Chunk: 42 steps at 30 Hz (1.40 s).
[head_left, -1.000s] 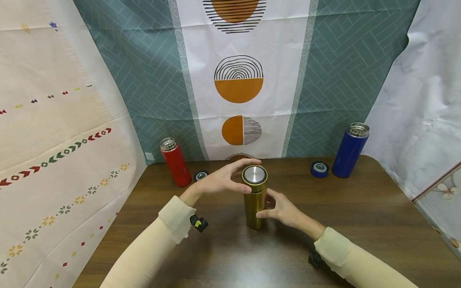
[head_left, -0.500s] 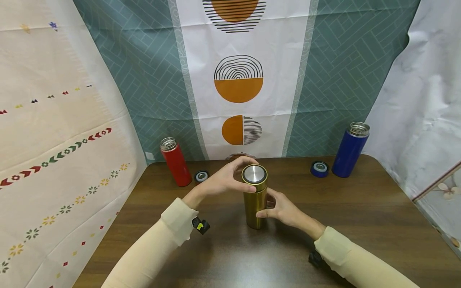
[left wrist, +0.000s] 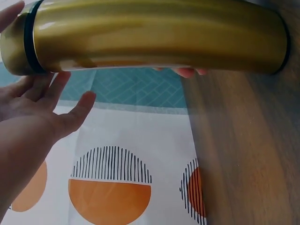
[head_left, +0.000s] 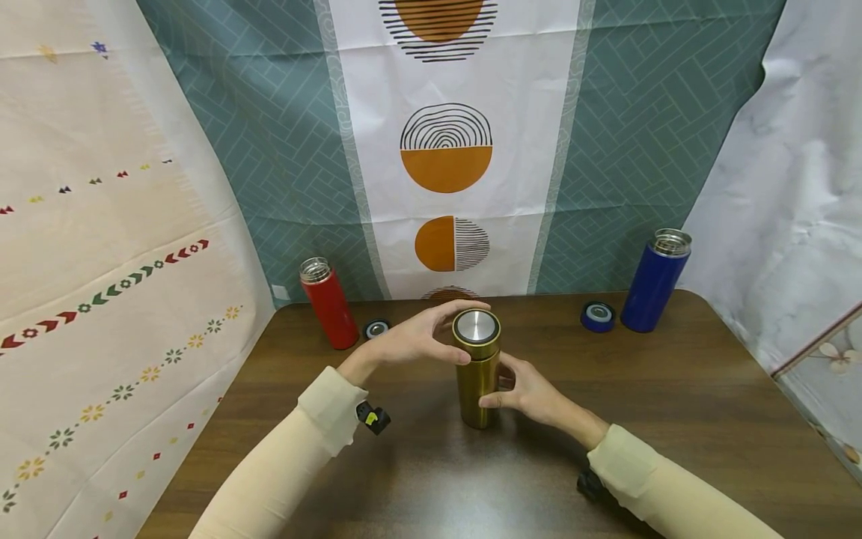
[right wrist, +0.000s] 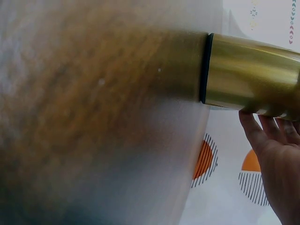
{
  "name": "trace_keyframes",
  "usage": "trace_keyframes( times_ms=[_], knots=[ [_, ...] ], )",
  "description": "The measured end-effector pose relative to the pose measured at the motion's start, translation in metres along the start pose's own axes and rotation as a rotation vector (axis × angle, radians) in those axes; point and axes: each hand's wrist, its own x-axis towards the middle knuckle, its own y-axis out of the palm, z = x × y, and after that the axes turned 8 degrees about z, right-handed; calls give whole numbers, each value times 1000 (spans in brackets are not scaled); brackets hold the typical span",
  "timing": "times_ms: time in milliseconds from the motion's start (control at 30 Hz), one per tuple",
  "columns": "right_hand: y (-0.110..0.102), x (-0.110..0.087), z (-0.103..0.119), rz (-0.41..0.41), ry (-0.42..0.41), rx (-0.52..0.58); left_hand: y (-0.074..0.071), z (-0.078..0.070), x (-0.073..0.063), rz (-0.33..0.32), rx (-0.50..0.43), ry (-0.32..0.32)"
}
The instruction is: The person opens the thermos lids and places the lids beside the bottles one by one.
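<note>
A gold vacuum flask (head_left: pixel 474 393) stands upright on the wooden table, its lid (head_left: pixel 477 328) on top with a silver disc. My left hand (head_left: pixel 417 338) grips that lid from the left, thumb at the near side and fingers reaching round the far side. Lower down, my right hand (head_left: pixel 535 393) holds the flask's body from the right, its thumb on the near face. The left wrist view shows the flask (left wrist: pixel 159 35) lengthwise, with a dark ring below the lid. In the right wrist view, fingers (right wrist: pixel 253 129) lie against the gold body near its base.
An open red flask (head_left: pixel 330 311) stands at the back left, a dark lid (head_left: pixel 376 328) beside it. At the back right are an open blue flask (head_left: pixel 652 288) and its blue lid (head_left: pixel 597 317). Patterned cloths hang behind the table (head_left: pixel 431 479) and at its sides.
My left hand shifted slightly forward and right around the lid, then came back to almost where it was. The right hand and the gold flask have stayed in place.
</note>
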Motion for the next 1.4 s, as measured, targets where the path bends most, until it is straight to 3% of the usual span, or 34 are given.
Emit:
trace_keyframes(
  times_ms=[100,500,733,1000,1167,1400],
  knots=[
    [0,0,0,-1,0,-2,0,1,0,-19,1,16],
    [1,1,1,-11,9,-16,14,1,6,-217,-20,74],
    [0,0,1,-15,24,-14,21,2,8,-297,-4,58],
    [0,-1,2,-15,18,-9,30,1,11,-384,-47,77],
    [1,0,1,-13,14,4,27,-2,9,-413,-90,100],
    [0,0,2,-8,12,9,20,-4,3,-395,-85,127]
  ],
)
